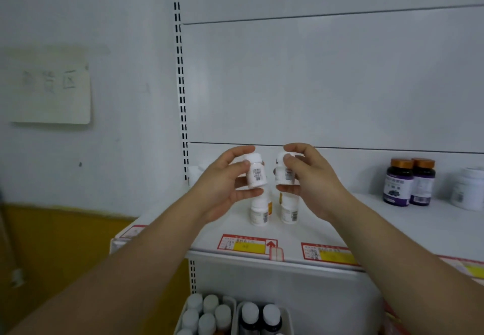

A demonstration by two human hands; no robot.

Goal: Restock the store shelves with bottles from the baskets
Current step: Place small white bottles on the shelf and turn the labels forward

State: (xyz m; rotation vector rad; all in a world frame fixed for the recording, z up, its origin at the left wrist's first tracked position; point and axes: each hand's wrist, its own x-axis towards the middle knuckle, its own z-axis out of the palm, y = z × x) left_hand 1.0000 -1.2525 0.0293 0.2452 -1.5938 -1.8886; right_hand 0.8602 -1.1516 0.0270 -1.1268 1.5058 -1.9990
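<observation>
Head view: left hand (222,185) and right hand (311,182) each pinch a small white plastic bottle (255,172) above two more on the white metal shelf (366,219); best lowered squarely, labels forward, fingers (243,152) loosening only after contact.

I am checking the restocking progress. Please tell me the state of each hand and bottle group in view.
left hand: holding a white bottle, upright, above the shelf
right hand: holding a second white bottle, upright
two white bottles on the shelf: standing, capped
dark bottles: standing, capped
basket bottles: upright, capped
</observation>
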